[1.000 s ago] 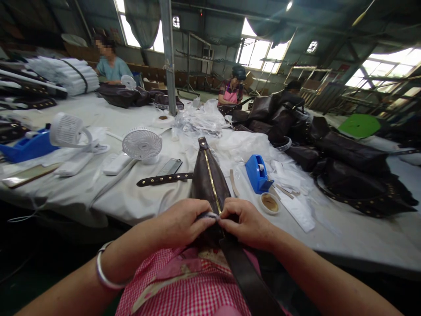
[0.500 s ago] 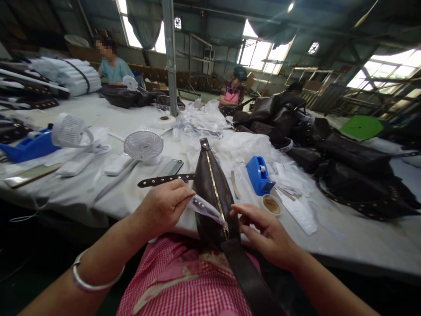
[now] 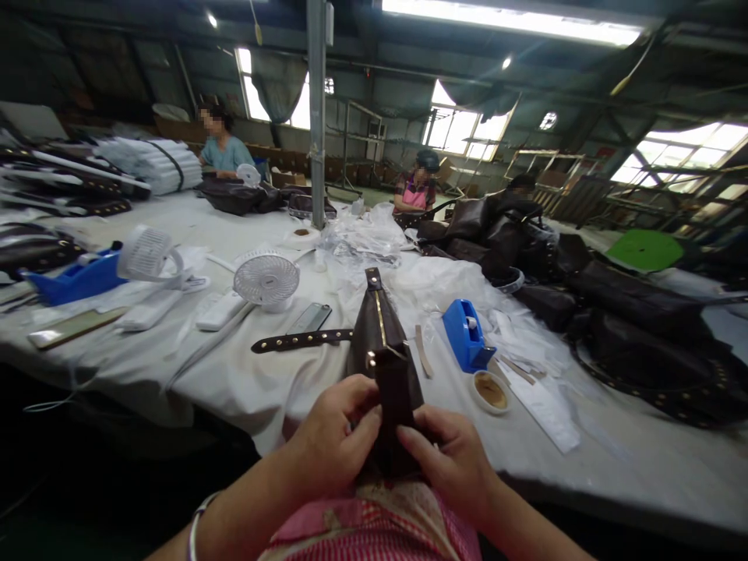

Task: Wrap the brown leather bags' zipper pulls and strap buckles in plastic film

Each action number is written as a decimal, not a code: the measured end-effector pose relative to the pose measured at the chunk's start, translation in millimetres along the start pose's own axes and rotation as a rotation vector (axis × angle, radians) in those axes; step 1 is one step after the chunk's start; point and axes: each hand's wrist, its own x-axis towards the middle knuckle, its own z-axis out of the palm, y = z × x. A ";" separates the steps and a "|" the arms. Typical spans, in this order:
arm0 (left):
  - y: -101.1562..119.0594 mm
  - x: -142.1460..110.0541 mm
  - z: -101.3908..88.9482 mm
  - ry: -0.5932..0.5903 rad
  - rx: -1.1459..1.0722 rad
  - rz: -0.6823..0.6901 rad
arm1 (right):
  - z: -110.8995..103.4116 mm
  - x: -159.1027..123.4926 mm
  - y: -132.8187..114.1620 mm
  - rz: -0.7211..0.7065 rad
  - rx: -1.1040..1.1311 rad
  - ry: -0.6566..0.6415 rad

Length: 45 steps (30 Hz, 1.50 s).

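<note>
A dark brown leather bag with a gold zipper stands lengthwise at the table's front edge, against my lap. Its near end is raised, and a wide dark strap or panel runs down between my hands. My left hand is closed on the left side of this near end, thumb and fingers pinched. On the right side my right hand grips the same end with its thumb on top. A studded strap extends left from the bag across the table. What lies under my fingers is hidden.
A blue tape dispenser and a small round dish stand to the right, near piled dark bags. White fans and a phone lie left. Clear plastic covers the middle. Two co-workers sit beyond.
The narrow plastic-wrapped studded piece in my left hand is out of sight. Both hands have come together at the bag's near end, which is now raised. The view has tilted up.
</note>
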 end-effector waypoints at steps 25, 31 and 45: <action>24.3 0.1 8.3 -0.014 -0.147 -0.095 | -7.1 27.7 -58.6 0.125 0.632 -0.079; 25.3 5.6 11.4 -0.082 -0.081 -0.164 | -12.1 40.0 -67.6 0.164 0.655 0.044; 15.8 10.9 15.0 -0.178 -0.129 -0.322 | -19.6 51.8 -56.7 0.077 1.016 0.149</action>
